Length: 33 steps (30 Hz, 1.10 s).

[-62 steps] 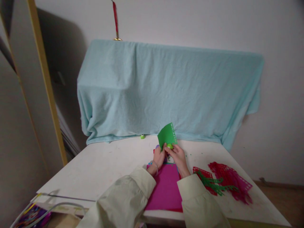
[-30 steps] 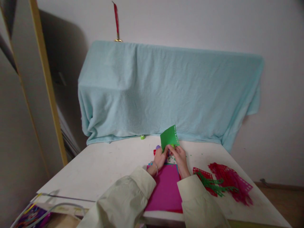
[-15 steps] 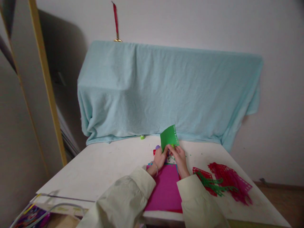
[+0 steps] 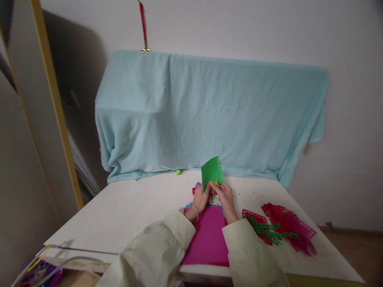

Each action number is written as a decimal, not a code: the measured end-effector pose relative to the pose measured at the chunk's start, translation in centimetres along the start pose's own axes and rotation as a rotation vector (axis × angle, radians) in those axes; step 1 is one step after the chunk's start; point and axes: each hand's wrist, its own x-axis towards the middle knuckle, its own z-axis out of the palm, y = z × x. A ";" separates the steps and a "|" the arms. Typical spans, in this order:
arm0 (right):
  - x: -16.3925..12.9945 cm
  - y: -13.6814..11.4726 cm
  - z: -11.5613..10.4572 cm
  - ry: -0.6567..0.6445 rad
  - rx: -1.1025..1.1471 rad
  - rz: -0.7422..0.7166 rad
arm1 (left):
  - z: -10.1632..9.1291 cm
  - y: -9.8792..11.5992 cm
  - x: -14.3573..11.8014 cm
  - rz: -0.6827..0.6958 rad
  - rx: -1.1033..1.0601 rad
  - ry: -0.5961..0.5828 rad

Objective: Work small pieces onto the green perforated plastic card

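A sheet of green paper [image 4: 211, 171] stands tilted up over the table, with a row of punched holes down its right edge. My left hand [image 4: 202, 198] pinches its lower left part. At the lower right edge of the sheet, my right hand [image 4: 226, 199] is closed around a small lime-green paper punch [image 4: 217, 183], mostly covered by the fingers. The fingertips of both hands almost meet. Tiny green paper bits [image 4: 214, 199] lie scattered below the hands. Under my wrists is a stack of sheets with magenta paper [image 4: 207, 239] on top.
Red and green punched paper scraps [image 4: 279, 227] are heaped at the right. Small red and purple items [image 4: 196, 188] sit beside my left hand. A little green object [image 4: 178, 172] stands at the back, before the light-blue cloth [image 4: 209, 111]. The white table's [image 4: 119, 211] front edge is near my forearms.
The view has shifted very slightly. Both hands keep their hold on the green paper, with barely any visible movement.
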 end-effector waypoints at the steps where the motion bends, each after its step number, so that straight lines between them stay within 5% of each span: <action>1: 0.0 0.0 0.0 -0.003 -0.004 0.003 | 0.0 0.0 0.0 0.004 0.004 0.001; 33: 0.0 0.6 -0.4 -0.017 -0.031 -0.029 | -0.1 -0.6 0.5 0.060 0.054 -0.056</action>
